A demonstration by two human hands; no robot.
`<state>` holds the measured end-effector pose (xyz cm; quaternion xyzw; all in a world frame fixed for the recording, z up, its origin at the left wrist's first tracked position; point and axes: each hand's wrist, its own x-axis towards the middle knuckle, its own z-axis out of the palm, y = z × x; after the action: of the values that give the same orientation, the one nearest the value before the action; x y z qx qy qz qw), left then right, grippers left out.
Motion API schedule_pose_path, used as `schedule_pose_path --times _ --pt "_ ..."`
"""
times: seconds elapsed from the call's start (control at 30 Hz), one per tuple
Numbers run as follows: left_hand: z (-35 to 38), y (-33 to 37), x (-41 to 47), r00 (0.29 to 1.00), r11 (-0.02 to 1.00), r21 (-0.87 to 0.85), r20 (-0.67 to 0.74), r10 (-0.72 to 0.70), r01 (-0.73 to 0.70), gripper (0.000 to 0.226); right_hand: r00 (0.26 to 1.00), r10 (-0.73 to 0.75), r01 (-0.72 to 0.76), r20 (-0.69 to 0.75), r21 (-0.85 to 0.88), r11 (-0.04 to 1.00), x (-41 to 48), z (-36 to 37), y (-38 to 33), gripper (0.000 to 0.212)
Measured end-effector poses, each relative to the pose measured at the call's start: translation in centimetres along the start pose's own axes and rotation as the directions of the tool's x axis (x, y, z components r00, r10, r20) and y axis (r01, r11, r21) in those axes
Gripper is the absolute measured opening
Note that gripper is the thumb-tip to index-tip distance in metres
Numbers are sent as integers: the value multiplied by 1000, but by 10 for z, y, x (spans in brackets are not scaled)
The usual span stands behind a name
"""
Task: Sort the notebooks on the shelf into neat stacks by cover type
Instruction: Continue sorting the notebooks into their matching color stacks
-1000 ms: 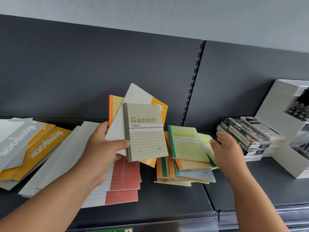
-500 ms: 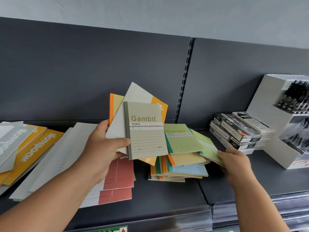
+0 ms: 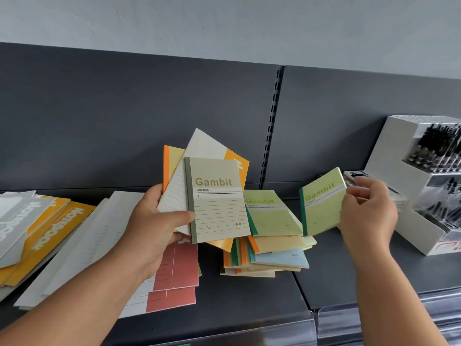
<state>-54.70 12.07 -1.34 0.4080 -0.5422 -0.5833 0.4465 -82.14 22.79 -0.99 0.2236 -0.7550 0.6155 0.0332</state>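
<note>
at centre frame the beige notebook (image 3: pixel 217 201) has a grey spine, gold lettering and thin ruled lines. right of it, the pale green notebook (image 3: pixel 321 203) has a dark green spine. the stack (image 3: pixel 277 245) below mixes green, cream, orange and light blue covers. lower left, the ruled notebooks (image 3: pixel 177 270) are red and white, and the yellow-orange notebooks (image 3: pixel 62 226) have white lettering. the shelf (image 3: pixel 249 308) is dark grey.
</note>
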Motion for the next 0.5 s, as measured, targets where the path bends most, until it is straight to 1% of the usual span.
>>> schedule_pose_path --times 0.07,0.13,0.2,0.3,0.33,0.43,0.5 --pt "-1 0 -1 1000 1000 7 -2 1 -1 45 998 -59 59 -18 0 998 -2 -2 -7 37" --pt "-3 0 -2 1000 1000 6 -6 2 -2 44 997 -74 75 -31 42 996 -3 -4 -11 35" --pt "-5 0 -2 1000 1000 -4 -10 3 -3 44 999 -40 42 -19 111 993 -3 -2 -13 33" --pt "-5 2 -2 1000 1000 -19 -12 -3 3 45 997 64 -71 35 259 963 -5 11 -8 29" --pt "-5 2 -3 1000 1000 -23 -12 -5 5 45 993 97 -111 64 278 954 -7 17 -4 28" --pt "-3 4 -4 1000 1000 -28 -6 -4 4 45 967 150 -194 205 216 957 -20 34 9 29" --pt "-1 6 -4 1000 1000 -28 0 -1 1 43 942 142 -179 304 97 979 -29 40 16 30"
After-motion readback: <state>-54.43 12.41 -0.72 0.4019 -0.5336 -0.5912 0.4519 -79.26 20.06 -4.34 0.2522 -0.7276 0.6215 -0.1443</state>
